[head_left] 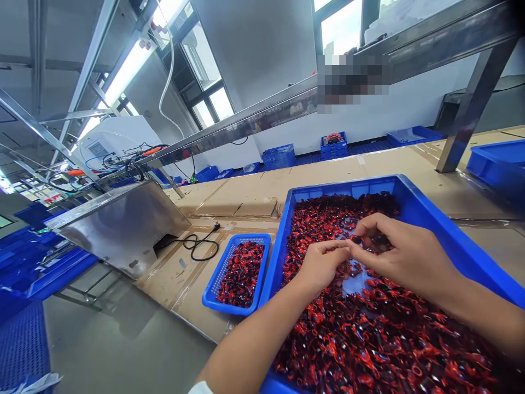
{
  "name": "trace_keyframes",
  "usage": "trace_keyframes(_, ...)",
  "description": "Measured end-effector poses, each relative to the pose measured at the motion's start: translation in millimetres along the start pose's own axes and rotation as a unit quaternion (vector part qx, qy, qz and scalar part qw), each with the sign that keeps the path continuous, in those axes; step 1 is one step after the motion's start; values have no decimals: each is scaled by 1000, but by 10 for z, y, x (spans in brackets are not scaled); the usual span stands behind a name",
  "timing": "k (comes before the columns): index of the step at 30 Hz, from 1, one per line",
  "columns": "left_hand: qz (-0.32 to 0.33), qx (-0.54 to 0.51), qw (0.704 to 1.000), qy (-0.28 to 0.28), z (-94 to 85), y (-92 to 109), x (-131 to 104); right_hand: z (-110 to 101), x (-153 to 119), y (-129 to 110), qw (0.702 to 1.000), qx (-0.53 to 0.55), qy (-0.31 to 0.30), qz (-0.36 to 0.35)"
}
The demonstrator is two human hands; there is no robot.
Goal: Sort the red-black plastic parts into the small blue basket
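A large blue tray (426,200) holds a mass of small, glossy red and black parts (361,339), some with ring-shaped ends. Over this heap my two hands meet at the fingertips. My right hand (404,251) pinches a small dark part (356,239) between thumb and curled forefinger. Its exact kind is too small to tell. My left hand (322,265) has its fingers pressed together against the right thumb; whatever lies between them is hidden. Left of the tray, a smaller blue perforated basket (211,287) contains the same kind of red and black parts.
Brown cardboard (192,276) covers the bench. A black power cord (200,246) lies coiled near a metal housing (127,224) at left. A metal rail (279,106) on a post (471,109) crosses behind the tray. Another blue bin (498,164) stands at right.
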State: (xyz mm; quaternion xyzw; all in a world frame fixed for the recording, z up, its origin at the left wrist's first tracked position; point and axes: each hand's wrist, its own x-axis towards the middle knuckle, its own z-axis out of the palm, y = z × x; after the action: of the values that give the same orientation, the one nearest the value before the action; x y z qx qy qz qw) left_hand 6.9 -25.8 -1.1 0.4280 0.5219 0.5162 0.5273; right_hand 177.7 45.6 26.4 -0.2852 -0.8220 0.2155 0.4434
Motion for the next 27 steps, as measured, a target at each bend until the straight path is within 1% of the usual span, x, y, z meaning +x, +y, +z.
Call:
trace_keyframes(3,54,88,994,21,-7,-6,-17,-1,28,4,1000,24,0,6)
trace_keyframes(4,73,128,989,33,-10,-9,-24,-1,42,13,999,41,-4,23)
trace_keyframes(5,90,169,980,50,-13,-13,-32,-3,60,28,995,78,-14,59)
trace_keyframes(6,107,209,969,71,-15,-17,-39,-5,80,48,985,130,-30,111)
trace_keyframes(7,123,246,957,94,-16,-21,-45,-9,102,75,966,191,-51,168)
trace_keyframes(8,140,279,943,116,-17,-24,-50,-14,126,106,940,250,-71,220)
trace_keyframes(9,161,310,928,132,-17,-26,-54,-20,148,140,914,300,-88,257)
trace_keyframes(10,184,337,912,145,-17,-26,-58,-25,168,175,895,335,-100,278)
trace_keyframes(11,207,361,896,153,-17,-25,-61,-29,183,206,885,352,-106,284)
trace_keyframes(13,245,399,869,163,-19,-21,-69,-32,195,251,882,360,-112,282)
trace_keyframes(15,277,420,847,174,-28,-18,-79,-25,182,261,883,359,-119,280)
trace_keyframes(16,290,425,839,178,-36,-20,-83,-19,166,253,889,349,-123,271)
trace_keyframes(17,301,428,833,180,-46,-23,-86,-10,146,240,904,326,-128,246)
trace_keyframes(18,313,430,828,179,-60,-27,-88,0,123,223,925,290,-136,204)
trace_keyframes(20,333,436,819,169,-94,-38,-87,23,73,192,967,192,-147,82)
trace_keyframes(21,339,439,817,160,-114,-43,-85,35,49,180,979,143,-147,18)
trace_keyframes(22,342,440,817,151,-132,-46,-83,47,28,173,984,105,-143,-35)
trace_keyframes(23,340,439,820,142,-149,-48,-80,58,9,169,985,80,-135,-71)
trace_keyframes(25,330,431,830,129,-170,-43,-79,75,-19,166,985,51,-113,-118)
trace_keyframes(27,323,420,839,124,-171,-27,-84,80,-39,162,984,37,-92,-149)
